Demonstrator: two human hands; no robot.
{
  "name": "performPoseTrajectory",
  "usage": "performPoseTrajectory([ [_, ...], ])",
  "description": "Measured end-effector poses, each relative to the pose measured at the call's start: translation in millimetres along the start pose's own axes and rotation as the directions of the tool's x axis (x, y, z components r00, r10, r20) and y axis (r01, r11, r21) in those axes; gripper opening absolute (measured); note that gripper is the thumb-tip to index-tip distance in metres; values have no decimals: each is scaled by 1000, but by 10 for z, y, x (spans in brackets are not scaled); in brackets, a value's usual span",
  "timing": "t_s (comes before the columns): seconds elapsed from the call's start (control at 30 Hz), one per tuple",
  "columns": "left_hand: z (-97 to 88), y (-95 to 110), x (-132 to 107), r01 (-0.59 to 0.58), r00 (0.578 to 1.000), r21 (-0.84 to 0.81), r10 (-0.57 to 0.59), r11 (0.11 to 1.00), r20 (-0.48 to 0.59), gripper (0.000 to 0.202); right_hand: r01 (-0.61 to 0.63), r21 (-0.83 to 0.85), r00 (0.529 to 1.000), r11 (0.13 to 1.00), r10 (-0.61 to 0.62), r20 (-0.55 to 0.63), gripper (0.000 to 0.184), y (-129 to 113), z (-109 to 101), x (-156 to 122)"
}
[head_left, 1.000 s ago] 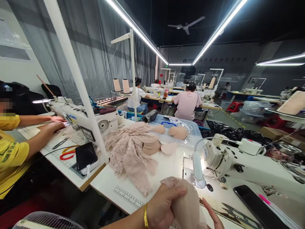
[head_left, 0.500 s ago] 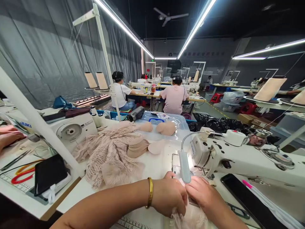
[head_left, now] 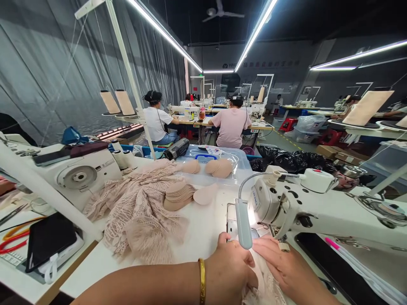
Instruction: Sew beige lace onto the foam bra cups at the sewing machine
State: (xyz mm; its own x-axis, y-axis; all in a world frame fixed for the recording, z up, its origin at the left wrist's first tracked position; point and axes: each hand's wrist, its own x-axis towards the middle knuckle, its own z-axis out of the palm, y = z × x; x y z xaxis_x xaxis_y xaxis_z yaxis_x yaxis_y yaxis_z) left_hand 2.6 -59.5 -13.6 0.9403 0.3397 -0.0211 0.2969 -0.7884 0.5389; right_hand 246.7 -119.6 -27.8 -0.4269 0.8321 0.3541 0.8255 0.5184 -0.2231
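Observation:
My left hand [head_left: 233, 264], a gold bangle on its wrist, is closed on beige lace fabric [head_left: 262, 286] just in front of the sewing machine [head_left: 267, 197]. The fabric bunches below its curled fingers. Opposite it, my right hand [head_left: 284, 264] lies with fingers stretched flat over the same fabric, pointing toward the left hand. A grey lamp head [head_left: 243, 224] on a bendable neck hangs over the fingertips and hides part of the work. The needle area is mostly hidden.
Left of the hands lie a heap of beige lace [head_left: 140, 212] and a stack of beige pads [head_left: 178, 195]. More pads [head_left: 219, 168] rest on a clear plastic bin [head_left: 241, 169]. A black phone [head_left: 330, 262] lies right. Two co-workers sit ahead.
The view has tilted slightly, with things at left shifting left and upper things rising. My right hand has flattened on the fabric; my left hand stays closed, a little lower.

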Motion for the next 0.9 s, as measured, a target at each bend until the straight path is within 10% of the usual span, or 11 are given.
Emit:
performPoseTrajectory([
  [0.5, 151, -82, 85, 83, 996, -36, -83, 996, 13, 19, -7, -231, 1000, 973, 9, 7, 39, 155, 129, -142],
  [0.9, -341, -74, 46, -133, 991, 182, 126, 974, 52, 13, -51, -94, 999, 994, 53, 11, 32, 117, 88, -113],
])
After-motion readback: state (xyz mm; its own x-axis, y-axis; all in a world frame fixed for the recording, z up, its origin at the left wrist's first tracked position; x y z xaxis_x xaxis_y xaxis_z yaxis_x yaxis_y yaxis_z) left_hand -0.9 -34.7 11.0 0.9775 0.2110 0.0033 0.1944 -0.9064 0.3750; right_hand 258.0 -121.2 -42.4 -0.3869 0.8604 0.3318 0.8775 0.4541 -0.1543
